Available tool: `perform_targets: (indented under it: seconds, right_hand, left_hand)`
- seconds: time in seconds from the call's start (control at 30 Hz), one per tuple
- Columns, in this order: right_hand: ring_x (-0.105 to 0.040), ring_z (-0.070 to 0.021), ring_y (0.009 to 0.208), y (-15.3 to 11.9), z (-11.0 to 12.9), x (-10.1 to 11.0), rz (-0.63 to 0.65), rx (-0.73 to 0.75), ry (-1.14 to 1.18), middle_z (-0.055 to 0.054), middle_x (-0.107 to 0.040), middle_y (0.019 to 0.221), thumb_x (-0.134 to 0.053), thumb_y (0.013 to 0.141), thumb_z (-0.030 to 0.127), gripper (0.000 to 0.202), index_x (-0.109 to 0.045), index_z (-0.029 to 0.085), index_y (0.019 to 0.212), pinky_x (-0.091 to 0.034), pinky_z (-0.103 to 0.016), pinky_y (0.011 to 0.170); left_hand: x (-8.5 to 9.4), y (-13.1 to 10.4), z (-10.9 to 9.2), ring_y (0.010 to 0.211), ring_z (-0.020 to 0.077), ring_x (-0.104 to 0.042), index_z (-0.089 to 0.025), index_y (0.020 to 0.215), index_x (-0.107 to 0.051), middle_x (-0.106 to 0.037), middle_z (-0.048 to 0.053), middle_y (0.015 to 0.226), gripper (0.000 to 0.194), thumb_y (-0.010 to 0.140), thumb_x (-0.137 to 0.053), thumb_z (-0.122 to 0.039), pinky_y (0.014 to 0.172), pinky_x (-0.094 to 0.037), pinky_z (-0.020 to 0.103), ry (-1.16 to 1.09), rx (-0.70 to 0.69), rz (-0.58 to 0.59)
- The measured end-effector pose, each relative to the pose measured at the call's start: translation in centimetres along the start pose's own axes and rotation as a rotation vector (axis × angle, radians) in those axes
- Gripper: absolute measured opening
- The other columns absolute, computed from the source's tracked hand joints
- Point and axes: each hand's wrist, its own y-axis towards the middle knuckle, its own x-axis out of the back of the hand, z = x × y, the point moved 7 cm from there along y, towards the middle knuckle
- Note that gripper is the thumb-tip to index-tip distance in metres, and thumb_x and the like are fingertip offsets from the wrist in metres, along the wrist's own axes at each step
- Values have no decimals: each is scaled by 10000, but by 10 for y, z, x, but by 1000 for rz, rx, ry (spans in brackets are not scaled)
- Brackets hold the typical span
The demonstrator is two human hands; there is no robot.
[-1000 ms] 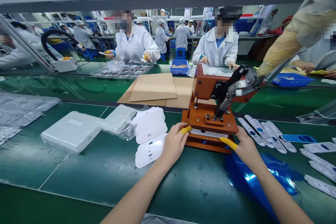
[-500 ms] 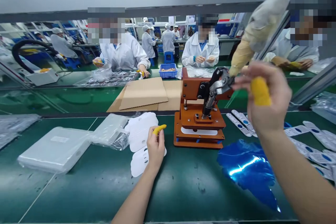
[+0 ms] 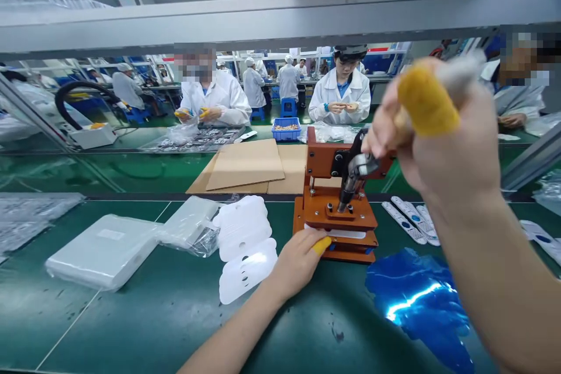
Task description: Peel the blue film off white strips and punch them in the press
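Note:
An orange-brown press (image 3: 342,201) stands on the green bench, with a white piece (image 3: 350,234) between its plates. At the press's left front edge is my left hand (image 3: 302,260), a yellow cover on one finger; its fingers are together at the white piece, and the fingertips are partly hidden. My right hand (image 3: 442,123), blurred, is wrapped round the cloth-covered lever (image 3: 467,70) of the press. White scalloped sheets (image 3: 243,228) lie left of the press, and blue film (image 3: 416,298) lies to its right.
Plastic-wrapped white packs (image 3: 105,251) rest on the left. Cardboard sheets (image 3: 245,165) lie behind the press. Printed white strips (image 3: 403,221) are on the right. Across the bench, several people in white coats sit near a blue basket (image 3: 286,135). A metal beam (image 3: 219,26) crosses above.
My left hand has moved right, from the white sheets to the press. My right hand has closed round the lever, which now leans lower toward me. The view has tilted up slightly.

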Motion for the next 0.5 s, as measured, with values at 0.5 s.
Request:
perform_targets:
  seconds: [0.5]
  right_hand:
    - [-638,-193,808,-60,-78,97,22,-256,-543,-36,-656,928,-451,880,514,311,-529,302,1094,-536,-336,723]
  left_hand:
    - [58,-38,34,888,197,-616,-238,988,-540,-638,74,1014,138,900,-518,-343,763,-506,320,-48,55,10]
